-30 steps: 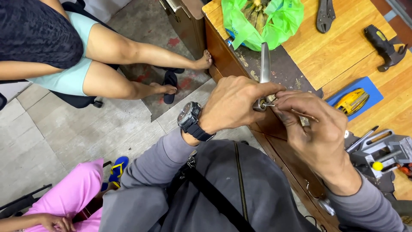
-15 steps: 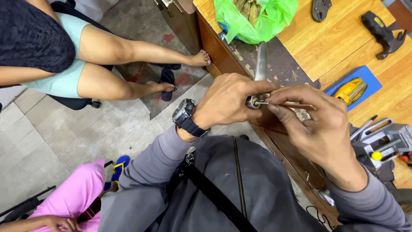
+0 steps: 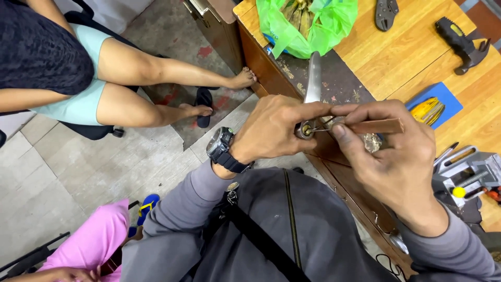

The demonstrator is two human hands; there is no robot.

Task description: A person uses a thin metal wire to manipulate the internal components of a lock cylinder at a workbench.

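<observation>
left hand [image 3: 274, 130] clamped round lock end of metal handle [image 3: 313, 83], bar running toward 12 o'clock over bench [image 3: 412, 52] | right hand [image 3: 389, 151] pinching thin pick [image 3: 322, 124] at 3 o'clock of keyway | handle judged stiff, heavy, slick; pick springy, hold near its base

two hands [image 3: 276, 130], one metal tube [image 3: 313, 83], one hammer [image 3: 462, 44], one green bag [image 3: 313, 23]

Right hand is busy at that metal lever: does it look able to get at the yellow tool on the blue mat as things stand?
Probably yes, once freed. The right hand holds a thin brown-handled tool against the metal lever gripped by the left hand. The yellow tool lies just beyond it on the blue mat, nothing between.
</observation>
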